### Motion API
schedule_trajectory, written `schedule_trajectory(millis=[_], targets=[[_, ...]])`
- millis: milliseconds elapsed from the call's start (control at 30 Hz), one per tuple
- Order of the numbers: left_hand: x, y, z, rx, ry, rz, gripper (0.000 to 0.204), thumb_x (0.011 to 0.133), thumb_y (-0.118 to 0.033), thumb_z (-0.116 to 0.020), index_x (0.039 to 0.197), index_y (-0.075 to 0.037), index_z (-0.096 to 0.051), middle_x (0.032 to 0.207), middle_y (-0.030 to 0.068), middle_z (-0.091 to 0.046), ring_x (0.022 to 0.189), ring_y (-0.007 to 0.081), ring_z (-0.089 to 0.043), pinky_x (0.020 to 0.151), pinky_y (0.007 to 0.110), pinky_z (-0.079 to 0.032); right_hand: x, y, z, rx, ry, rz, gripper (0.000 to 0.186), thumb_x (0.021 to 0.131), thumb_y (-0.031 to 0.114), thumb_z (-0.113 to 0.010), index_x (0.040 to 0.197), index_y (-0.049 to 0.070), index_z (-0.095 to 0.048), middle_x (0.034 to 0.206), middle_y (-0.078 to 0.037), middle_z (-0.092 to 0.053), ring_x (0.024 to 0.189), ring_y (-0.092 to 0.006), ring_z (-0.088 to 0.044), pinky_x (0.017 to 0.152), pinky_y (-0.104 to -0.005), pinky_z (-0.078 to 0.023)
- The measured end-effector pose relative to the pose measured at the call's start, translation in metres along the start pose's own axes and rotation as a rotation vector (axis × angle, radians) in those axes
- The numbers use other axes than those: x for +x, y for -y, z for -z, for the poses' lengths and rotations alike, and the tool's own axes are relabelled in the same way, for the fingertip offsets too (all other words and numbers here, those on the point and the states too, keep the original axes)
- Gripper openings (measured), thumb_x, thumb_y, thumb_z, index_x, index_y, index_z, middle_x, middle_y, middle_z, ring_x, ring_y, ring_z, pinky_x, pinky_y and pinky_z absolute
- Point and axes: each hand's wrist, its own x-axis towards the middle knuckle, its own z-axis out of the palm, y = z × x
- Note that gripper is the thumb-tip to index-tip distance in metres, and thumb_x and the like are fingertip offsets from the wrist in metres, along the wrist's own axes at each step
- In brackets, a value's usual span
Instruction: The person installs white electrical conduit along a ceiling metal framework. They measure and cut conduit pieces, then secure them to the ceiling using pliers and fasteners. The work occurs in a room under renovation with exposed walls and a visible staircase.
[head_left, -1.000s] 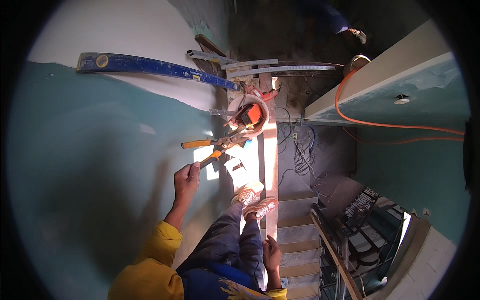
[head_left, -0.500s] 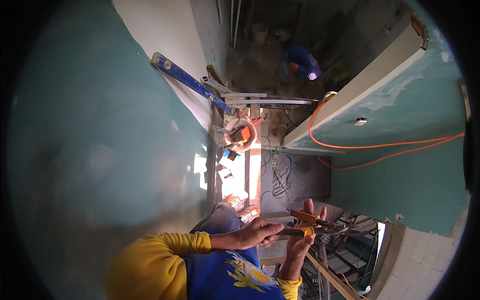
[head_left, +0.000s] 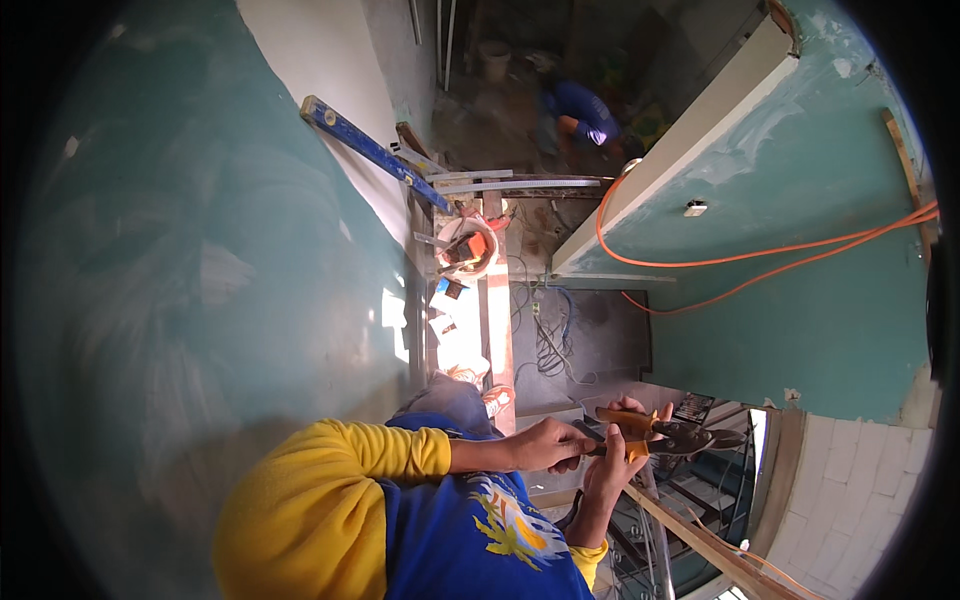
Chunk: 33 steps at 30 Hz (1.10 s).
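In the lower right of the head view, both my hands are on a pair of metal snips (head_left: pixel 680 437) with dark jaws and yellow-orange handles. My left hand (head_left: pixel 550 447) grips the end of one handle, its thumb along the top. My right hand (head_left: pixel 612 465) is wrapped round the handles closer to the jaws, with some fingertips showing above them. My feet stand on a sunlit plank (head_left: pixel 500 340), partly hidden by my body. Farther along it sits a bucket (head_left: pixel 491 255) of tools with an orange one on top, beside a red power tool (head_left: pixel 498 221).
A blue level (head_left: pixel 361 147) leans by the left wall; metal strips (head_left: pixel 521 184) lie across the plank's far end. Stairs and a wooden handrail (head_left: pixel 700 543) drop at right. Orange cables (head_left: pixel 730 256) cross the right wall. A co-worker in blue (head_left: pixel 578 108) crouches at the far end.
My left hand has brought the snips from the left, near the bucket, across to the right. My right hand has risen and closed round them. The view has shifted.
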Motion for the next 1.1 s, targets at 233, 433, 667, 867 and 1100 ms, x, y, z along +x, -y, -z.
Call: schedule_trajectory(millis=[233,433,667,867,1100], targets=[[0.003,-0.003,0.033,0.597,0.204,0.056,0.044,0.104,-0.04,-0.061,0.118,-0.001,-0.073,0.101,0.0112,-0.078,0.089,0.0207,-0.074,0.084,0.036,-0.056,-0.003,0.006,0.045,-0.373,-0.222,0.119,0.073,0.1,-0.002,-0.056,0.164,0.005,-0.022,0.1,-0.008,-0.059,0.086,-0.0135,-0.057,0.081,-0.0302,-0.051],[0.003,-0.033,0.058,0.683,0.113,-0.048,0.045,0.101,-0.042,-0.063,0.123,-0.002,-0.071,0.108,0.0168,-0.076,0.101,0.031,-0.073,0.09,0.041,-0.054,0.004,0.035,0.053,-0.5,-0.462,0.124,0.054,0.105,0.008,-0.062,0.153,0.004,-0.04,0.079,-0.002,-0.052,0.061,-0.0072,-0.045,0.054,-0.0235,-0.04],[-0.002,-0.063,0.086,0.658,0.047,-0.133,0.042,0.097,-0.04,-0.066,0.111,-0.002,-0.073,0.098,0.0157,-0.076,0.094,0.0323,-0.073,0.084,0.044,-0.054,0.009,0.052,0.034,-0.647,-0.534,0.148,0.047,0.106,0.01,-0.062,0.149,0.005,-0.045,0.077,-0.001,-0.052,0.061,-0.0062,-0.043,0.055,-0.0222,-0.039],[0.0,-0.083,0.124,0.733,0.038,-0.021,0.053,0.099,-0.048,-0.063,0.129,-0.005,-0.069,0.11,0.0166,-0.075,0.104,0.0327,-0.072,0.091,0.042,-0.054,0.026,0.052,0.018,-0.605,-0.529,0.24,0.035,0.105,0.013,-0.063,0.137,0.006,-0.05,0.08,-0.002,-0.054,0.062,-0.0063,-0.044,0.054,-0.0223,-0.038],[0.011,-0.095,0.149,0.778,0.033,0.032,0.056,0.098,-0.05,-0.062,0.132,-0.006,-0.068,0.112,0.0171,-0.075,0.106,0.0327,-0.072,0.094,0.041,-0.054,0.047,0.07,0.028,-0.822,-0.567,0.334,0.03,0.106,0.016,-0.063,0.132,0.006,-0.053,0.086,-0.002,-0.056,0.067,-0.0056,-0.047,0.055,-0.022,-0.039]])
